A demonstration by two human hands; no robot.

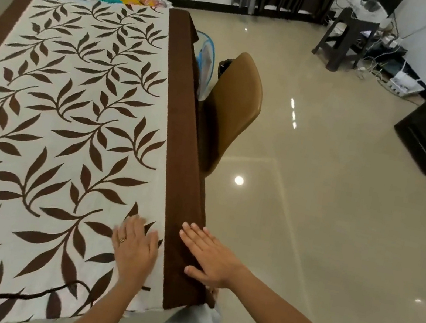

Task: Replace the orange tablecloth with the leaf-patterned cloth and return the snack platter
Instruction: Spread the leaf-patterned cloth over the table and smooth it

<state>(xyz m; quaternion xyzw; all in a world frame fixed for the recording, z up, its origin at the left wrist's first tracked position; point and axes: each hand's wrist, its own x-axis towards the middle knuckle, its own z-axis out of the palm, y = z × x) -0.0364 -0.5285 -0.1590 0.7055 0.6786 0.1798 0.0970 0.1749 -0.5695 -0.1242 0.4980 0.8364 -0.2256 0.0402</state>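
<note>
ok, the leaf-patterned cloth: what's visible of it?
The cream cloth with brown leaf sprigs looks woven, with a wide plain brown border down each long side. It lies spread flat, its right border folding down over the edge. The left hand lies flat on the cream field near the close right corner; the right hand lies flat on the right border. A thin dark cord crosses the near end; contact unclear.
</note>
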